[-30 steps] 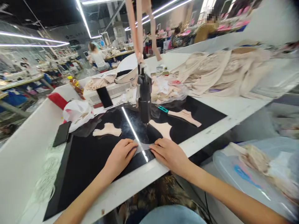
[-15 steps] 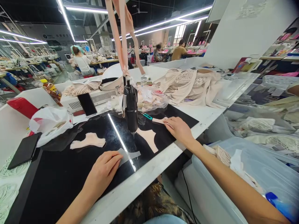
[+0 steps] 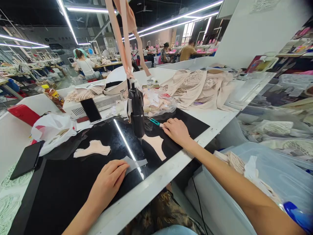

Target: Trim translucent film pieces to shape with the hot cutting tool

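My left hand (image 3: 110, 181) is closed, thumb and fingers pinching the end of a translucent grey strip (image 3: 135, 164) on the black tabletop (image 3: 63, 182). Just beyond stands a black machine head (image 3: 136, 112), its thin tip pointing down near the strip. My right hand (image 3: 177, 131) lies palm down with fingers slightly apart over a narrow beige fabric piece (image 3: 161, 125), most of which it hides. Against that piece rests a teal-handled tool (image 3: 154, 121), apparently thread snips. One beige fabric cutout (image 3: 156, 145) lies between the machine and my right hand; a beige stack (image 3: 93, 148) lies left.
Beige garments (image 3: 200, 86) and bagged pieces (image 3: 158, 101) are heaped behind the machine. A propped phone (image 3: 91, 110), a white plastic bag (image 3: 55, 130) and a black tablet-like slab (image 3: 26, 160) sit left. A translucent bin (image 3: 269, 182) stands at right. Other people sit far back.
My right hand has moved left and forward along the narrow beige piece, covering more of it. My left hand and the strip have stayed almost where they were.
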`<state>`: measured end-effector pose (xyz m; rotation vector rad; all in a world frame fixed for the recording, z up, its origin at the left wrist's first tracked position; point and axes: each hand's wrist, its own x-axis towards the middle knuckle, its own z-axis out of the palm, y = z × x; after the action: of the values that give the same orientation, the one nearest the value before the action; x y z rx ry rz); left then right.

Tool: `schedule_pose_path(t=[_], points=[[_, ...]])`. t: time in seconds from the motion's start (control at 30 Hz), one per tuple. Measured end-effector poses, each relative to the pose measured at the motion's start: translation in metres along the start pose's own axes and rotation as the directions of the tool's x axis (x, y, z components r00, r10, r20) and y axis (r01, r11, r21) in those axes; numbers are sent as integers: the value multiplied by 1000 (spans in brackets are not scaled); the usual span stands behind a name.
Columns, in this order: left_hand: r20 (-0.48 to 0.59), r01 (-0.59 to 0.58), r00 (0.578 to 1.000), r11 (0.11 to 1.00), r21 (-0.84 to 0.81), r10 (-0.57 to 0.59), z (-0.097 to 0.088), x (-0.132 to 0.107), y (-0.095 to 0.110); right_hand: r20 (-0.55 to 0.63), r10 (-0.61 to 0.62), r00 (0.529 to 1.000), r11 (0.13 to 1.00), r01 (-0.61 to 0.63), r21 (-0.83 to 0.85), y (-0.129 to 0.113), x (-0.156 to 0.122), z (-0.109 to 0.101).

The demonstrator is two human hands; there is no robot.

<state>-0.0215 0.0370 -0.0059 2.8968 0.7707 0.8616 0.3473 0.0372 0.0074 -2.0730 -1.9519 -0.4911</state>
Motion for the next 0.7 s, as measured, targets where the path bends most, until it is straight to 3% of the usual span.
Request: schedule_pose_path(t=[0.47, 0.7], points=[[5, -10, 1000, 999, 34, 10, -1, 3, 5, 52, 44, 998, 996, -40, -77, -8, 16, 10], [17, -23, 1000, 999, 36, 23, -1, 1, 5, 59, 98, 993, 995, -96, -31, -5, 16, 6]])
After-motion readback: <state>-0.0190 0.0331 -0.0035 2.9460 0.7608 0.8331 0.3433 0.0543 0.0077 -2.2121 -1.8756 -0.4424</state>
